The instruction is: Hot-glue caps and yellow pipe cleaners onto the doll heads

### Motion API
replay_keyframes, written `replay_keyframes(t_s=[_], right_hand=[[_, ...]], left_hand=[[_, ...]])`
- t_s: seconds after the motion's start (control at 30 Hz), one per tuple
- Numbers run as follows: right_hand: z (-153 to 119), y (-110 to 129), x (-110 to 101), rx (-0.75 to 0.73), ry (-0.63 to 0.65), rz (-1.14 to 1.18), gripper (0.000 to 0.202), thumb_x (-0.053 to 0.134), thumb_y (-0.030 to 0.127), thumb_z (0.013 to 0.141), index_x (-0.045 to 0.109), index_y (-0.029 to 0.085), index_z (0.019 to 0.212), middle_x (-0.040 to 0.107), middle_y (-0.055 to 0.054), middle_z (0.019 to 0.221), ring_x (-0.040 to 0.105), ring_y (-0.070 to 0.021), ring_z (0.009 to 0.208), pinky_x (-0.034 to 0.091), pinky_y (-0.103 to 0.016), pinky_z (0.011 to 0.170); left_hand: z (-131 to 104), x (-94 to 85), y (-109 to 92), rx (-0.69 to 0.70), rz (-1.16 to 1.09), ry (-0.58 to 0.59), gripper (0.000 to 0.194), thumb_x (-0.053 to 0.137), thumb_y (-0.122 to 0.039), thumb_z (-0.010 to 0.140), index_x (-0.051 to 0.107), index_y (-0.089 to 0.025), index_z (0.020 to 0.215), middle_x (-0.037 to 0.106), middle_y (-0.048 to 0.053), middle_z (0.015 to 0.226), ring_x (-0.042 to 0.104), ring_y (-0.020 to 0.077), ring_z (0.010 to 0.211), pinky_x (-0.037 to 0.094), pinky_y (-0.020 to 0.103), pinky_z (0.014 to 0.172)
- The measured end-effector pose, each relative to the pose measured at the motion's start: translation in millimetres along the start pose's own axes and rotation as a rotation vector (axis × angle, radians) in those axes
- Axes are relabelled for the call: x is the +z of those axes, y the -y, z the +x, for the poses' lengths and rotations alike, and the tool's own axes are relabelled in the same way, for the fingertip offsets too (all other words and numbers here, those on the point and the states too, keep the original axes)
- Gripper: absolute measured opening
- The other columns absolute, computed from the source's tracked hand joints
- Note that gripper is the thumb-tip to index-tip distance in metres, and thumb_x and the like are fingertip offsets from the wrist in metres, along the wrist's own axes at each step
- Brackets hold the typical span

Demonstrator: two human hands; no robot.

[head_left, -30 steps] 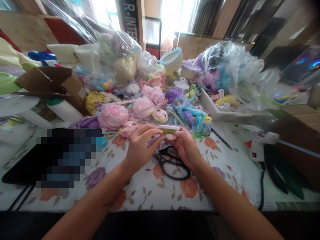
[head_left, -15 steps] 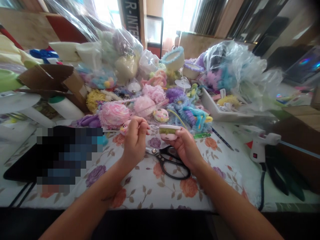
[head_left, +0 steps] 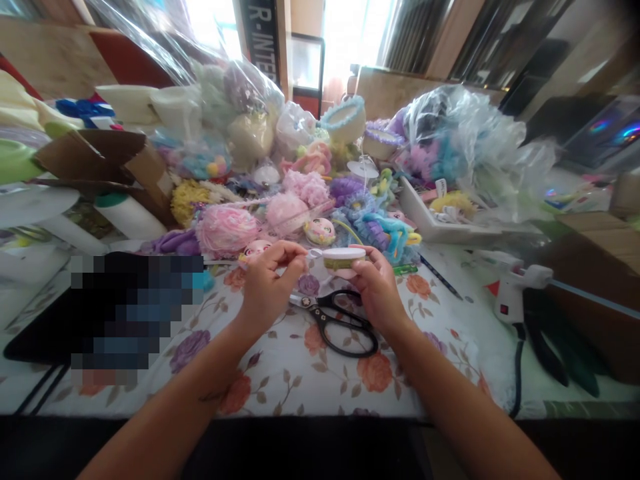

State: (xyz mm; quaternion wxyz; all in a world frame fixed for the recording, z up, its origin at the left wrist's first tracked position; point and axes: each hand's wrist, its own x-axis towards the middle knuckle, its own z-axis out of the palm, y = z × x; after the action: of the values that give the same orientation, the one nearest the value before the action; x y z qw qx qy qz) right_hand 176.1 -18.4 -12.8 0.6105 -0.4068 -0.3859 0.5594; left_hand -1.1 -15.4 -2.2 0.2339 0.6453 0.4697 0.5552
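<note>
In the middle of the head view, my right hand [head_left: 379, 288] is closed around a small round piece [head_left: 345, 255] with a flat white top and an olive band at its side. From its left side a thin pale loop [head_left: 315, 254] sticks out. The thumb and fingers of my left hand [head_left: 273, 280] are pinched together at that loop. Black-handled scissors [head_left: 345, 327] lie below both hands, their blades partly hidden behind my left hand. A round doll face [head_left: 320, 231] rests just beyond, and another doll face [head_left: 256, 250] is half covered by my left hand.
Fluffy yarn and pipe cleaners [head_left: 230, 230] are heaped behind the hands. A glue gun [head_left: 515, 287] stands at right, near a pencil [head_left: 443, 277] and a white tray [head_left: 425, 220]. A dark tablet-like object [head_left: 45, 320], partly blurred out, lies left. A cardboard box [head_left: 100, 160] sits behind it.
My right hand has tilted the round piece so its white top shows more and its lower side less. My left hand has moved slightly right, its fingers now at the loop.
</note>
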Motion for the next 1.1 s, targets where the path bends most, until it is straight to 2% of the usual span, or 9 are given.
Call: replay_keyframes(t_s=[0.1, 0.2, 0.37, 0.6, 0.67, 0.83, 0.9, 1.03, 1.1], right_hand=[[-2.1, 0.8, 1.9, 0.031, 0.028, -0.018, 0.031, 0.065, 0.027, 0.073, 0.057, 0.021, 0.102, 0.068, 0.002, 0.08, 0.067, -0.0167, 0.068, 0.052, -0.029, 0.066], [-5.7, 4.2, 6.7, 0.055, 0.051, -0.058, 0.032, 0.065, 0.024, 0.07, 0.057, 0.02, 0.1, 0.069, 0.002, 0.079, 0.065, -0.0155, 0.066, 0.052, -0.028, 0.065], [-9.7, 7.8, 11.6, 0.07, 0.064, -0.183, 0.031, 0.066, 0.023, 0.067, 0.058, 0.02, 0.096, 0.068, 0.004, 0.074, 0.063, -0.0145, 0.065, 0.05, -0.024, 0.059], [-4.6, 4.3, 7.2, 0.097, 0.034, -0.167, 0.029, 0.067, 0.022, 0.065, 0.057, 0.021, 0.092, 0.069, 0.003, 0.073, 0.066, -0.0167, 0.065, 0.05, -0.026, 0.058], [-2.9, 5.0, 5.7, 0.118, 0.042, -0.088, 0.027, 0.065, 0.025, 0.067, 0.058, 0.02, 0.092, 0.068, 0.002, 0.073, 0.065, -0.0168, 0.064, 0.052, -0.029, 0.062], [-1.4, 7.0, 2.1, 0.117, 0.084, 0.034, 0.022, 0.061, 0.03, 0.071, 0.06, 0.019, 0.091, 0.068, 0.0, 0.078, 0.065, -0.0171, 0.067, 0.054, -0.032, 0.068], [-2.3, 6.1, 1.3, 0.1, 0.073, -0.013, 0.027, 0.063, 0.029, 0.071, 0.06, 0.02, 0.096, 0.068, 0.001, 0.078, 0.064, -0.0163, 0.066, 0.053, -0.03, 0.065], [-4.6, 4.5, 2.2, 0.084, 0.075, -0.061, 0.03, 0.066, 0.028, 0.071, 0.059, 0.021, 0.1, 0.067, 0.002, 0.076, 0.063, -0.0156, 0.064, 0.05, -0.027, 0.061], [-5.4, 4.8, 3.6, 0.077, 0.072, -0.056, 0.029, 0.066, 0.027, 0.071, 0.059, 0.021, 0.099, 0.068, 0.003, 0.077, 0.062, -0.0146, 0.063, 0.05, -0.027, 0.061]], left_hand=[[1.7, 0.7, -1.3, 0.037, -0.043, 0.048, 0.024, 0.059, -0.026, 0.087, 0.067, -0.021, 0.109, 0.072, 0.005, 0.107, 0.066, 0.0194, 0.102, 0.054, 0.031, 0.087], [2.1, 1.6, -2.4, 0.021, -0.043, 0.168, 0.032, 0.065, -0.035, 0.085, 0.068, -0.022, 0.114, 0.07, 0.006, 0.118, 0.063, 0.0226, 0.112, 0.05, 0.036, 0.099], [-0.5, 2.6, -1.1, -0.011, -0.051, 0.354, 0.03, 0.062, -0.039, 0.087, 0.073, -0.023, 0.11, 0.073, 0.004, 0.11, 0.069, 0.0241, 0.101, 0.055, 0.035, 0.09], [-0.2, 2.5, 2.4, 0.188, 0.066, 0.384, 0.03, 0.053, -0.028, 0.093, 0.068, -0.021, 0.118, 0.076, 0.004, 0.1, 0.072, 0.0194, 0.081, 0.058, 0.03, 0.075], [-0.2, 3.1, 3.3, 0.175, 0.04, 0.349, 0.028, 0.054, -0.027, 0.091, 0.07, -0.022, 0.114, 0.076, 0.004, 0.1, 0.072, 0.0196, 0.083, 0.059, 0.031, 0.077], [2.4, 2.2, 2.8, -0.052, -0.113, -0.034, 0.022, 0.061, -0.033, 0.088, 0.074, -0.019, 0.098, 0.076, 0.003, 0.081, 0.072, 0.0178, 0.071, 0.06, 0.031, 0.071], [4.3, 0.4, 0.9, -0.104, -0.106, -0.07, 0.024, 0.063, -0.035, 0.086, 0.073, -0.018, 0.1, 0.076, 0.004, 0.08, 0.072, 0.018, 0.074, 0.06, 0.031, 0.073], [4.9, 0.1, -3.1, -0.175, -0.241, 0.196, 0.036, 0.069, -0.035, 0.081, 0.068, -0.02, 0.114, 0.068, 0.009, 0.122, 0.064, 0.0261, 0.112, 0.056, 0.034, 0.09], [3.3, 2.4, -3.9, -0.248, -0.349, 0.337, 0.042, 0.071, -0.032, 0.079, 0.065, -0.021, 0.119, 0.062, 0.01, 0.131, 0.06, 0.0281, 0.119, 0.055, 0.035, 0.092]])
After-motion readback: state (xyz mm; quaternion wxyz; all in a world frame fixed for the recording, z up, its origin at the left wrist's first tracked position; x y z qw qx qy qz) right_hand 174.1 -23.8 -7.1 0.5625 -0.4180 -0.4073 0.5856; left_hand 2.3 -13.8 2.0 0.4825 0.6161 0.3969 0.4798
